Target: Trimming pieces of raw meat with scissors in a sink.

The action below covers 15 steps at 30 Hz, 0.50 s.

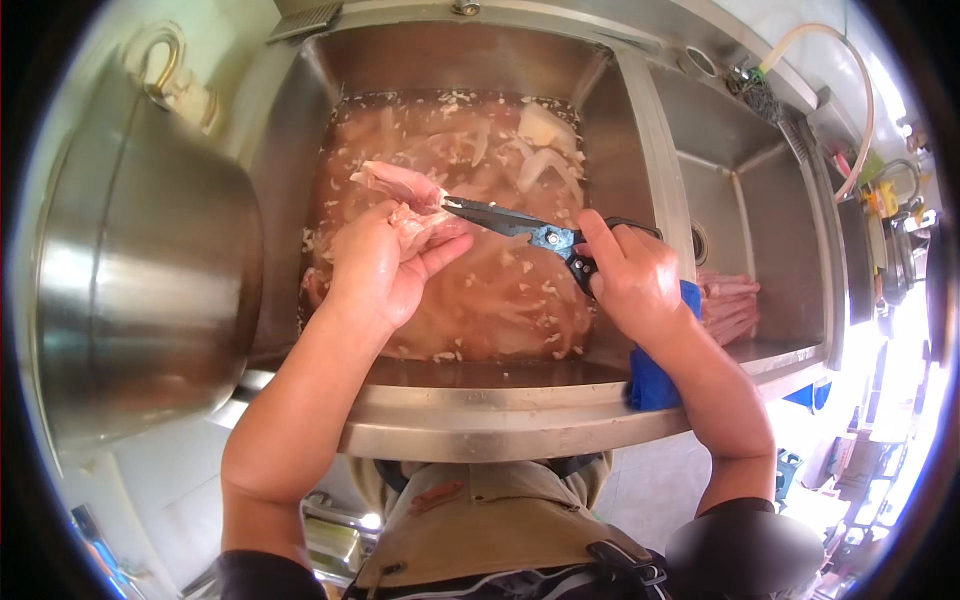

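My left hand (382,262) holds a piece of raw, pinkish meat (409,184) above the water in a stainless steel sink basin (465,56). In my right hand (634,274) is a pair of kitchen scissors (525,225) with dark blades and black handles. Their blade tips touch the meat by my left fingers; how far the blades are parted is hard to tell. Cloudy reddish water (480,300) fills the basin's bottom, with submerged raw pieces and floating pale bits. A pale slab-like piece (546,126) shows at the far right corner of the water.
More raw meat pieces (727,304) lie in the right-hand basin (784,247). A blue cloth (656,379) hangs over the divider's front end. A large steel pot (150,277) stands at the left. A hose (862,90) and a scouring pad (754,94) are at the back right.
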### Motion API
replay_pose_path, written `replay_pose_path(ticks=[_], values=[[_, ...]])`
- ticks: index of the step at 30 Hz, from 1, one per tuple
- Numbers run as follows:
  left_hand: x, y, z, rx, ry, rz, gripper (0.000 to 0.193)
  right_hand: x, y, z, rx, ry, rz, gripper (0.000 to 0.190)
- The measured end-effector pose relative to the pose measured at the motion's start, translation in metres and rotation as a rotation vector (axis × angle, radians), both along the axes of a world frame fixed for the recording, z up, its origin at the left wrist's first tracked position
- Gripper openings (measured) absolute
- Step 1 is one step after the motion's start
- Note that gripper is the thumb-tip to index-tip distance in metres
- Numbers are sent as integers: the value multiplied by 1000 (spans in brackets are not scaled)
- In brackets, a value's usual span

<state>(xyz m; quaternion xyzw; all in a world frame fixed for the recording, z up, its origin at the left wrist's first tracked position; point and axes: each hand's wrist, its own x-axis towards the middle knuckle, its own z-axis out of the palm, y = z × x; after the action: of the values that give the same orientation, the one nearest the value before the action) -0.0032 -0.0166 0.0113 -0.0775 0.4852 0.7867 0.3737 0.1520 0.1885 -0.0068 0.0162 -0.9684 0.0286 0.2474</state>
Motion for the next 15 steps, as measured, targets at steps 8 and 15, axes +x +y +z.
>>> replay_pose_path(ticks=[8, 15], values=[[1, 0, 2, -5, -55, 10, 17, 1, -3, -8, -452, -151, -3, 33], [5, 9, -7, -20, -39, 19, 12, 2, -2, -9, -686, -228, -61, 42]])
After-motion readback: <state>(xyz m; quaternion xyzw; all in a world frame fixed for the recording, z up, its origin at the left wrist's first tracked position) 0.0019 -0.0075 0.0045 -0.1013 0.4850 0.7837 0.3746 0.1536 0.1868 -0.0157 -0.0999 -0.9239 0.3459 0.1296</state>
